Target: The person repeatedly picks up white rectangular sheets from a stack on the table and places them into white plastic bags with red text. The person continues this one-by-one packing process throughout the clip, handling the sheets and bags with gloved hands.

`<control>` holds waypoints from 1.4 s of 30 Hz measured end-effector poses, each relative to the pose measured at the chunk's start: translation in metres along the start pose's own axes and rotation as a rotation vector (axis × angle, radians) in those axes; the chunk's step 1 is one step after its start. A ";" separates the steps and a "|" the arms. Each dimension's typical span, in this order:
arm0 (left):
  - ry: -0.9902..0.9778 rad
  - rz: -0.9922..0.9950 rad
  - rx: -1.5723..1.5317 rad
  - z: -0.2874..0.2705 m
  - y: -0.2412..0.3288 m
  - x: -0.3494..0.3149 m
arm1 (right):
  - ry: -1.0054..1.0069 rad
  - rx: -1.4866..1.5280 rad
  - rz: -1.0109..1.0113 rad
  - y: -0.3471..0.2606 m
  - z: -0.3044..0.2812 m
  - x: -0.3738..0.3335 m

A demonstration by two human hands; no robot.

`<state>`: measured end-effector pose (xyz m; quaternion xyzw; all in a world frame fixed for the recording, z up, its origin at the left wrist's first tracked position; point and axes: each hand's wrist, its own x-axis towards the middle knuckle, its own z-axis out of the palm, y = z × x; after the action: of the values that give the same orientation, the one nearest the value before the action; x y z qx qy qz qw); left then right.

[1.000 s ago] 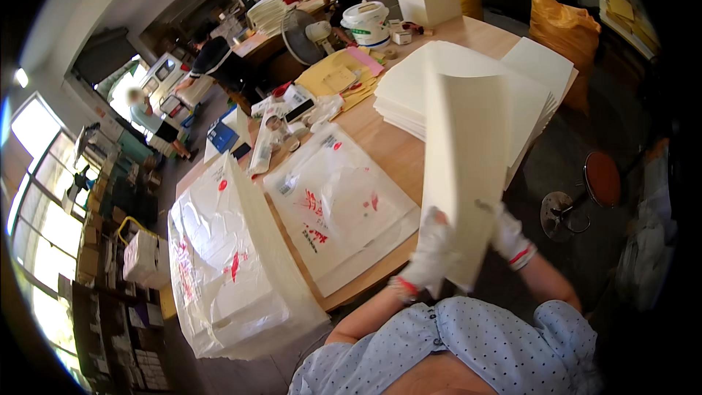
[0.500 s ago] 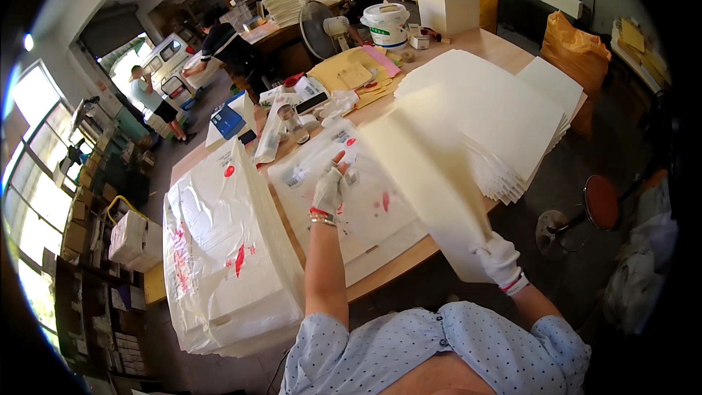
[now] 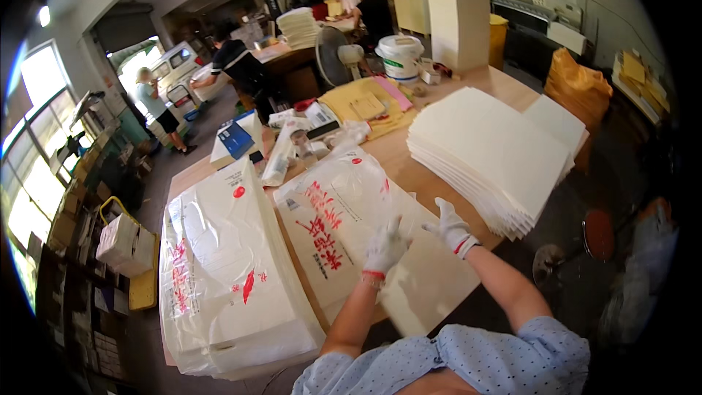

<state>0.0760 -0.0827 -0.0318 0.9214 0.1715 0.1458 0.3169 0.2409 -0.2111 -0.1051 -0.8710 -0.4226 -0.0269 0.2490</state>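
My left hand (image 3: 387, 247), in a white glove with a red cuff, is over a cream sheet (image 3: 435, 281) at the table's near edge. Its fingers are partly stretched, and I see nothing gripped in them. My right hand (image 3: 452, 230), gloved likewise, is just to its right above the sheet, thumb and fingers apart and holding nothing. Left of both hands lies a clear plastic bag (image 3: 327, 227) with red and black print. The sheet reaches up to the bag's right side; whether it lies inside or under the plastic, I cannot tell.
A tall plastic-covered stack (image 3: 219, 249) stands at the left. Fanned white sheets (image 3: 490, 150) lie to the right. Behind are yellow envelopes (image 3: 362, 106), a glass jar (image 3: 301, 145), a white bucket (image 3: 400, 57) and a fan (image 3: 333, 51). A round stool (image 3: 598, 234) stands on the right; people work farther back.
The cream sheet, raised in my right hand before, now lies low on the table, and that hand has let go. My right hand moved up and left; my left hand moved right and nearer.
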 end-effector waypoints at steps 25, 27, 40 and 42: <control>0.652 -0.321 0.147 0.019 -0.160 -0.099 | -0.269 0.213 0.087 0.116 0.062 -0.012; 0.430 -0.274 1.566 0.030 -0.162 -0.120 | -0.276 0.169 0.203 0.084 0.053 -0.029; 0.085 -0.666 0.808 -0.002 -0.044 -0.157 | -0.228 0.534 0.131 0.095 0.088 -0.018; 0.021 -0.718 0.759 -0.001 -0.018 -0.155 | -0.320 1.071 0.435 0.114 0.086 -0.057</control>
<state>-0.0676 -0.1321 -0.0671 0.8530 0.5206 -0.0355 -0.0108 0.2760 -0.2726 -0.2418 -0.6841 -0.2218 0.3728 0.5864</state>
